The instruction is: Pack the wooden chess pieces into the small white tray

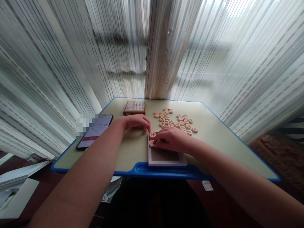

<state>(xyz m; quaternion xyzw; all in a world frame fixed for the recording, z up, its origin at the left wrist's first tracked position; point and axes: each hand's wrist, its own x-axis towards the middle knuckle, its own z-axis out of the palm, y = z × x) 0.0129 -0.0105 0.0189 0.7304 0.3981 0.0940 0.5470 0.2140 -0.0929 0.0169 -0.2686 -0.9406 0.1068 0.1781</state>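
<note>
Right fingers [161,135] touch a red-marked disc [151,143], grip unclear; empty left fingers [145,122] half-curl beside the box [163,155].

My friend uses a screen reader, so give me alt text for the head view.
The right hand touches a round red-marked piece in a shallow open tray; the left hand is near the tray's far left corner. More round pieces lie beyond on the table.

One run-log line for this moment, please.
right hand: touching red xiangqi piece in open box | left hand: near box's far-left corner | loose pieces: beyond box
</note>
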